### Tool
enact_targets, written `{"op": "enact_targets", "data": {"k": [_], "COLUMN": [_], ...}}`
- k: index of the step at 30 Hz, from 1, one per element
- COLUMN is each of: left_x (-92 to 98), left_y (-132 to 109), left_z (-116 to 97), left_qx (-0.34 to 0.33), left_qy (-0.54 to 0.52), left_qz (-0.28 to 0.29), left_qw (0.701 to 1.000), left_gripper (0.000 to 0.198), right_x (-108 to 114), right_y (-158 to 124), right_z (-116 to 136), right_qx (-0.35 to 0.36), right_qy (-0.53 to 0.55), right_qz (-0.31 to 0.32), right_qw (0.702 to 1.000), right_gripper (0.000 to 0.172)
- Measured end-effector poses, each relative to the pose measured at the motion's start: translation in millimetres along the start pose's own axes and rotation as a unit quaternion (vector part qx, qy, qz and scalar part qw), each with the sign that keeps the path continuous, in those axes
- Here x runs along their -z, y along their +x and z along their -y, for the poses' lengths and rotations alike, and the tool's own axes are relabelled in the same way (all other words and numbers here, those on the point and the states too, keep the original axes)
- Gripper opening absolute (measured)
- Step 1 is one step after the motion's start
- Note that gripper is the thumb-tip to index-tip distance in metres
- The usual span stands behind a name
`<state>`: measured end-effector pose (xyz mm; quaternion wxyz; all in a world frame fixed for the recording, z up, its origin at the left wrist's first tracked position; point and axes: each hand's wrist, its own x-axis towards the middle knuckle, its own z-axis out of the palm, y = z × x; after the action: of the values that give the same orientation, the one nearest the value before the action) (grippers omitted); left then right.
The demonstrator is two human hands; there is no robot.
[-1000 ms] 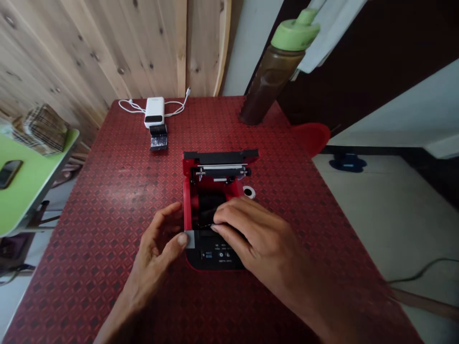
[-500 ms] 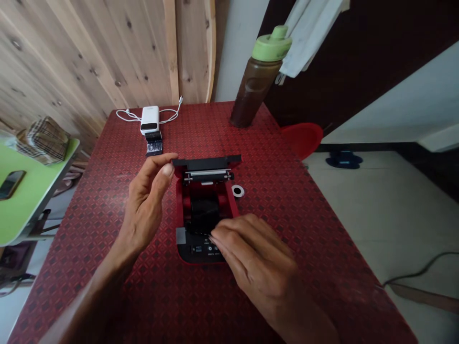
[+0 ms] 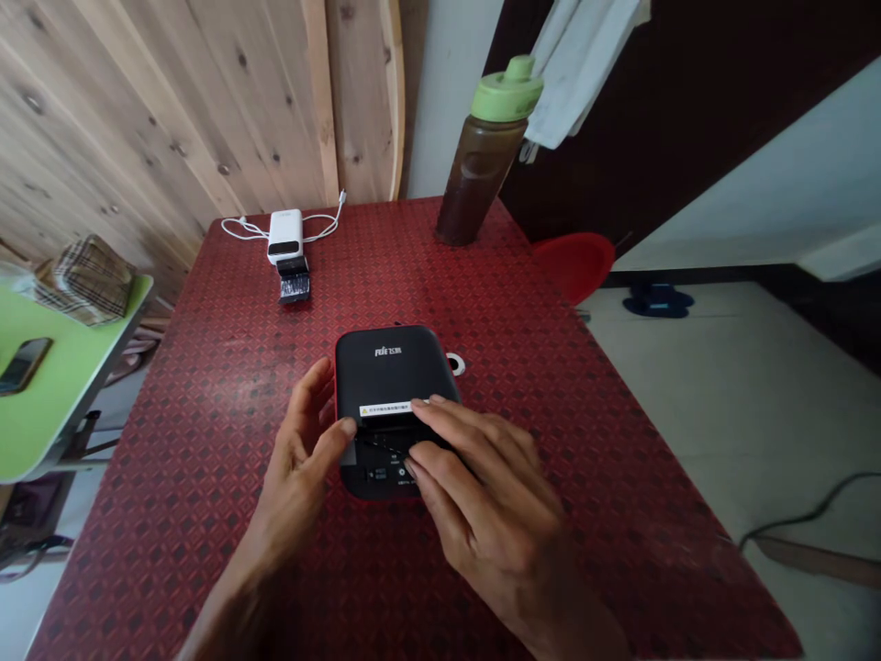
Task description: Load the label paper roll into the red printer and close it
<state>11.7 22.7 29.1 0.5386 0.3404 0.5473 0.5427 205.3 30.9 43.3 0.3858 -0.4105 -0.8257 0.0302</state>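
A small portable printer (image 3: pixel 389 372) with a black lid and red sides sits on the table, its lid down. My left hand (image 3: pixel 299 454) grips its left side, thumb on the lid's near corner and fingers along the edge. A black label strip (image 3: pixel 378 444) comes out below the lid, over the control panel. My right hand (image 3: pixel 488 487) pinches the strip's edge between thumb and fingers, while one fingertip rests on the lid by the white warning sticker (image 3: pixel 385 409). A small white ring-shaped piece (image 3: pixel 455 364) lies just right of the printer.
A white power bank (image 3: pixel 285 234) with a cable lies at the far left of the red table (image 3: pixel 240 367), a dark curled strip (image 3: pixel 295 286) before it. A brown bottle (image 3: pixel 478 174) with a green cap stands at the far edge. A phone (image 3: pixel 26 365) rests on a green table.
The printer's lid has swung down from raised to closed, covering the roll inside. My left hand moved down and toward me to the printer's side. My right hand still pinches the strip.
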Motion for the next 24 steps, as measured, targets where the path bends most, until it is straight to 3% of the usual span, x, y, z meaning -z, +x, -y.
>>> {"op": "enact_targets", "data": {"k": [8, 17, 24], "left_x": [-2.1, -2.5, -0.1], "left_y": [2.9, 2.8, 1.5], "left_z": [-0.5, 6.6, 2.6], "left_qx": [0.001, -0.047, -0.065], "left_qy": [-0.002, 0.007, -0.008], "left_qz": [-0.004, -0.014, 0.002], "left_qw": [1.0, 0.999, 0.998], "left_gripper": [0.061, 0.059, 0.054], "right_x": [-2.4, -1.4, 8.3], "right_y": [-1.9, -3.2, -29.5], "right_z": [-2.2, -1.2, 3.5], "right_qx": [-0.012, 0.001, -0.019], "right_qy": [0.034, 0.044, 0.068], "right_qz": [0.003, 0.003, -0.059], "right_qw": [0.999, 0.999, 0.996], "right_gripper": [0.015, 0.013, 0.028]}}
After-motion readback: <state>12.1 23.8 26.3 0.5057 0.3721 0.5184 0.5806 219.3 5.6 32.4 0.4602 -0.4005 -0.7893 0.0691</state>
